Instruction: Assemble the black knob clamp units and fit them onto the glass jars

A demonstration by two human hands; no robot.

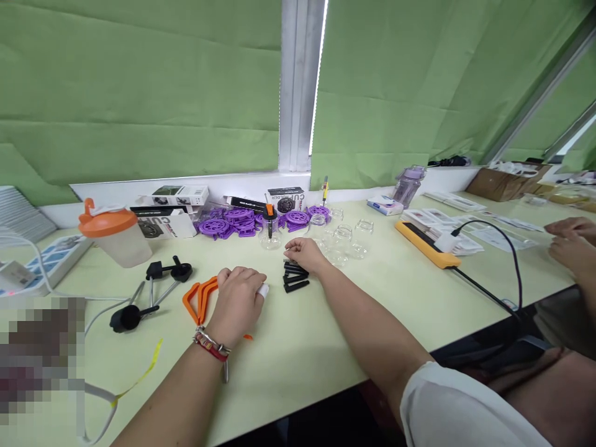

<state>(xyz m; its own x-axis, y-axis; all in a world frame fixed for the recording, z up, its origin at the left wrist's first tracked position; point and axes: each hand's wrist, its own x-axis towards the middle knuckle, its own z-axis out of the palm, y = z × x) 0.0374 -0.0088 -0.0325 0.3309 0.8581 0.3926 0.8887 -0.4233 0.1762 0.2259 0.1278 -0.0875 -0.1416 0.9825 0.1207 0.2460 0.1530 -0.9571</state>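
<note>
Left hand (237,301) rests curled on the flat orange plastic pieces (198,299) on the counter (288,347); right hand (302,253), fingers loosely bent, touches the small black plastic sticks (295,279) just beneath it.

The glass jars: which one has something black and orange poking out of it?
The leftmost glass jar, beside the purple wheels. A black stick with an orange top stands in it; the other jars look empty.

Left hand (237,301) resting on orange handles (198,298), right hand (302,253) touching black sticks (295,277) — pale green table (302,347).
</note>
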